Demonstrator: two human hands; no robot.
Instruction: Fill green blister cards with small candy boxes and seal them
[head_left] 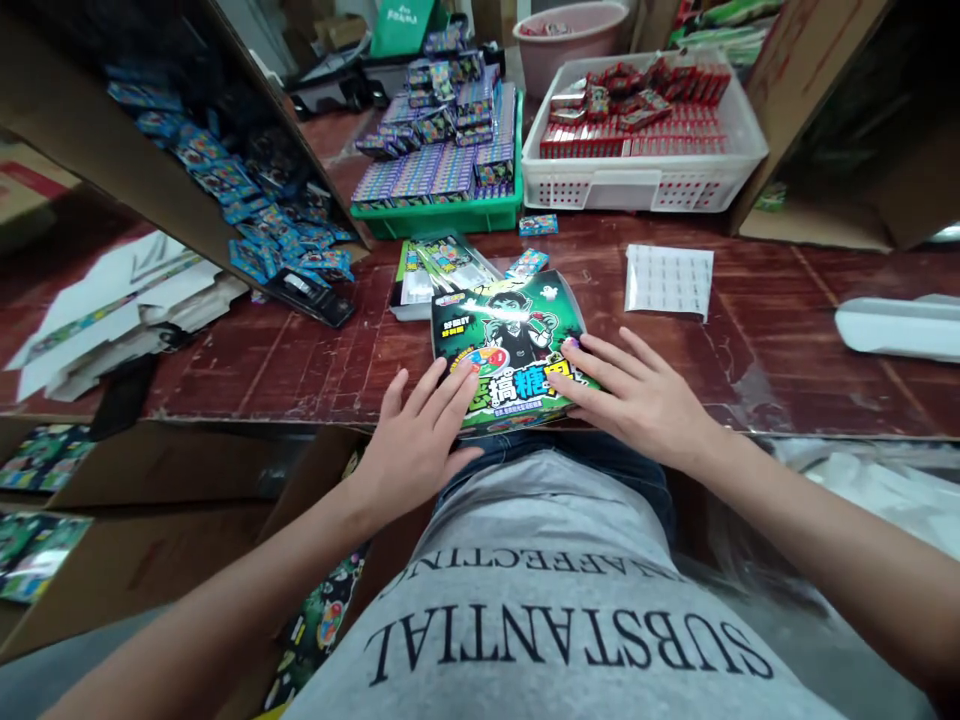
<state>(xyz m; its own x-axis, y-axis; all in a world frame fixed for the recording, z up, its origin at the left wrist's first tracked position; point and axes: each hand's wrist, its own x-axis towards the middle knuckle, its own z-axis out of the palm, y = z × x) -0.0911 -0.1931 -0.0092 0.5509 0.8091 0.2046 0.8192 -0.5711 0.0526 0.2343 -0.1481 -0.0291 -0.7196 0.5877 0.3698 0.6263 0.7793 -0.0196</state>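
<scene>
A flat green box [517,330] printed with a cartoon figure and large characters lies at the near edge of the dark red table [300,360], right in front of me. My left hand [416,435] rests flat on its lower left corner, fingers stretched out and slightly apart. My right hand [637,390] presses flat on its lower right side, fingers spread, fingertips on the print. Neither hand grips anything.
Behind the box lies a stack of flat packs [427,275]. A green tray [442,215] holds small purple boxes, a white basket [645,180] red ones. A tipped carton [150,150] spills blue packets. A sticker sheet [669,280] lies right; open cartons [150,540] stand below left.
</scene>
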